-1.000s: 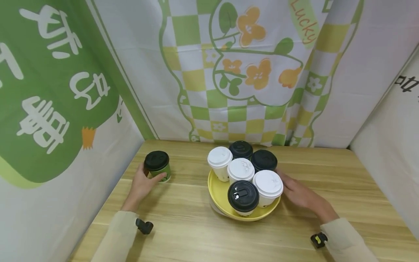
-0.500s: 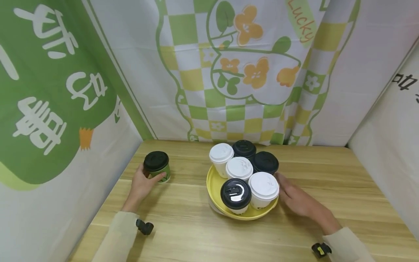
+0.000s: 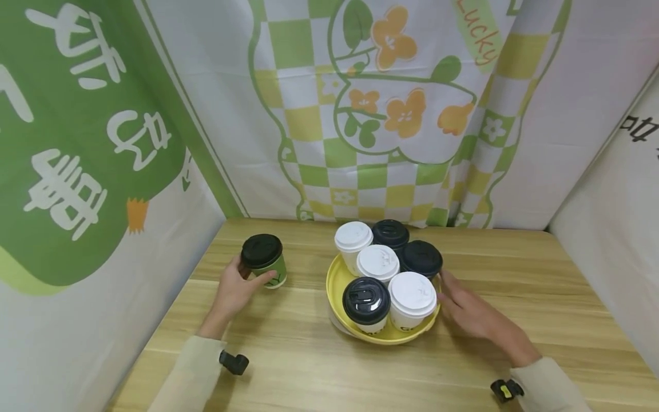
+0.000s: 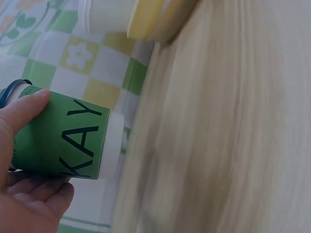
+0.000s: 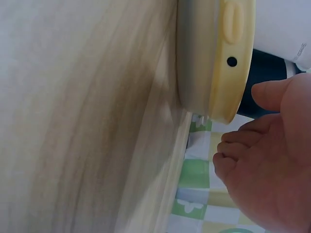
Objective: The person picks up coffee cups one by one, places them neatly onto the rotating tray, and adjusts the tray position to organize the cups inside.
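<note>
My left hand [image 3: 234, 289] grips a green paper cup [image 3: 273, 273] with a black lid, thumb across the front and fingers behind. Its printed letters "KAY" face the left wrist view, where the cup [image 4: 73, 136] shows its white base close to the tabletop. A round yellow tray [image 3: 337, 297] on a pale base carries several lidded cups, among them a white-lidded cup [image 3: 413, 294] and a black-lidded cup [image 3: 366, 301] at the front. My right hand [image 3: 471, 309] is at the tray's right rim, beside a dark cup [image 3: 422, 258]; in the right wrist view its thumb overlaps that cup and the other fingers are loosely bent.
The wooden table [image 3: 288, 366] ends at the back against a patterned curtain [image 3: 370, 189]. Hanging cloth walls close off the left [image 3: 170, 229] and right sides. A wrist camera [image 3: 234, 362] sits on the left sleeve, another [image 3: 507, 391] on the right.
The tray's cups have turned clockwise as seen from above: front ones shifted left, back ones right. In the last half second my left hand has moved the green cup a little to the right.
</note>
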Demonstrator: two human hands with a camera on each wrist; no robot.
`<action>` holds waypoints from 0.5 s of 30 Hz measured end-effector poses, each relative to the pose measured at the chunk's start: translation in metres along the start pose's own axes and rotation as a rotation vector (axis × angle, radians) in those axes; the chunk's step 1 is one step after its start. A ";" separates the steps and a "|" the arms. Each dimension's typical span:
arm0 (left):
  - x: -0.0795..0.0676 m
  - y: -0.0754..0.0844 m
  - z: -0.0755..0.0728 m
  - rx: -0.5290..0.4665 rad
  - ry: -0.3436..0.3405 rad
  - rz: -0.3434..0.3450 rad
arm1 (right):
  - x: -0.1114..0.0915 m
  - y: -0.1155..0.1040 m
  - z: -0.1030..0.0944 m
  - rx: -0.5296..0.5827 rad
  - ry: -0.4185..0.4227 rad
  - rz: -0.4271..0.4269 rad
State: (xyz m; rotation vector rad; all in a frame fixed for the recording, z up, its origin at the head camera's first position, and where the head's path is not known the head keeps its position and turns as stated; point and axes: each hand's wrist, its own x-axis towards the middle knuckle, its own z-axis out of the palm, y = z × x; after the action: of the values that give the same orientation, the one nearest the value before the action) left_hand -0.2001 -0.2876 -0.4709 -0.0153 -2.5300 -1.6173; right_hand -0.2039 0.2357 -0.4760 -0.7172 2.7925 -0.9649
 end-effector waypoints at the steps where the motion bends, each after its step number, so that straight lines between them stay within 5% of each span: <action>1: -0.001 0.004 0.003 -0.005 -0.006 0.015 | 0.001 0.000 0.000 0.004 -0.004 0.002; 15: -0.004 0.055 0.036 -0.072 -0.077 0.131 | 0.007 0.005 0.007 -0.016 -0.001 -0.002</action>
State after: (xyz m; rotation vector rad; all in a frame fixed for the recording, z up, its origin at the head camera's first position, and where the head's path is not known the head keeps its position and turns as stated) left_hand -0.1957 -0.2312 -0.4368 -0.2508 -2.4664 -1.6862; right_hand -0.2102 0.2318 -0.4845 -0.7232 2.8026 -0.9431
